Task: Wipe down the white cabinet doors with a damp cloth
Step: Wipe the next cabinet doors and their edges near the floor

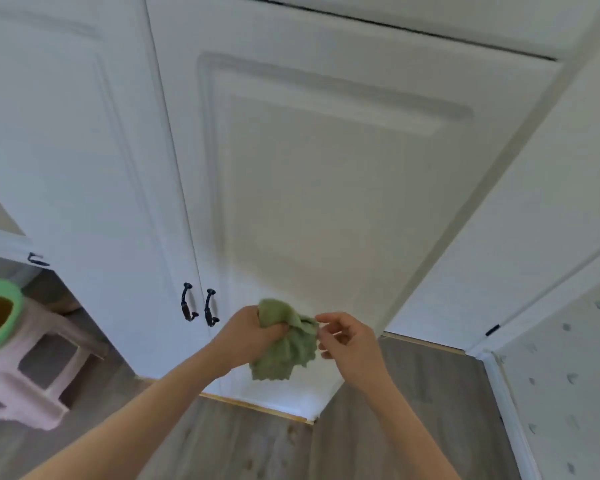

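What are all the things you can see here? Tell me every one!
cabinet doors: two, white, straight ahead, shut side by side
door handles: two, black, low down where the doors meet
cloth: one, green, bunched up in front of the right-hand door
stool: one, pale pink, on the floor at the left
bucket: one, green rim, on the stool, partly out of view
floor: one, grey wood pattern, below the doors
wall: one, white with small grey marks, at the right
left hand: one, grips the cloth
right hand: one, fingers curled beside the cloth's right edge; whether they pinch it is unclear
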`<state>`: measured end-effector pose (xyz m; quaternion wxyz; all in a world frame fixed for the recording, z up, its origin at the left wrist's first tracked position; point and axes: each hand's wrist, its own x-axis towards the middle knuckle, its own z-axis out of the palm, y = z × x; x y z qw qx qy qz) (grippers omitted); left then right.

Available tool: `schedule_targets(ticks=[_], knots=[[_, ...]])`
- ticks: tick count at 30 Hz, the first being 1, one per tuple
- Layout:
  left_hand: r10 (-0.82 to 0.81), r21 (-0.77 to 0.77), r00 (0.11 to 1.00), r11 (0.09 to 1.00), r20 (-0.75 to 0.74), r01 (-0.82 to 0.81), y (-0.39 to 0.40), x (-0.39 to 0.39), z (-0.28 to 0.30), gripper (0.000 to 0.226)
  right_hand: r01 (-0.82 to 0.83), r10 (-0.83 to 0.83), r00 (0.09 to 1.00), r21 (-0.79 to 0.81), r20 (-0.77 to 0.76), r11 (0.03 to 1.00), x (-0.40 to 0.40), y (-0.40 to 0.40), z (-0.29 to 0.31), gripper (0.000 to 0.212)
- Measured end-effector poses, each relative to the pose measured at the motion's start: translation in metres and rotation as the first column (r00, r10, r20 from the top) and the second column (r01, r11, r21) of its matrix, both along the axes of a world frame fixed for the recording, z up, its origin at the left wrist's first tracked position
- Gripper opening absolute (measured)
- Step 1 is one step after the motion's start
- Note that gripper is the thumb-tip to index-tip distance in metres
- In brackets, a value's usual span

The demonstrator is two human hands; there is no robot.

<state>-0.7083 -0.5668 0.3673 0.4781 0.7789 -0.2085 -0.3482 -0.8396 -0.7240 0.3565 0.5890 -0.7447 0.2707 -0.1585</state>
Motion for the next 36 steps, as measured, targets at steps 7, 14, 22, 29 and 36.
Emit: schedule_targets(ticks=[7, 14, 22, 29, 36], knots=[[0.417, -0.18, 0.907, 0.889, -0.062, -0.421, -0.001, -0.022, -0.012, 0.018, -0.054, 0.084, 0.995, -0.453, 0.047, 0.89, -0.004, -0.049, 0.006, 0.021], [0.598, -0.456, 0.772, 0.761, 0.216, -0.462, -0.07, -0.009, 0.012, 0.011, 0.436, 0.118, 0.866, -0.849, 0.486, 0.298, 0.01, -0.101, 0.052, 0.026], [0.577, -0.612, 0.459, 0.786, 0.675, -0.088, -0.183, -0.053, 0.037, 0.013, 0.431, 0.184, 0.875, -0.894, 0.448, 0.126, 0.014, -0.15, 0.058, 0.053], [0.65, -0.501, 0.592, 0.754, 0.477, -0.424, -0.14, -0.034, -0.025, 0.046, 0.411, 0.339, 0.833, -0.899, 0.437, 0.151, 0.021, -0.169, 0.052, 0.052], [0.661, -0.506, 0.583, 0.745, 0.472, -0.435, -0.189, -0.082, -0.018, 0.039, 0.376, 0.523, 0.75, -0.912, 0.404, 0.165, 0.033, -0.187, 0.039, 0.045]])
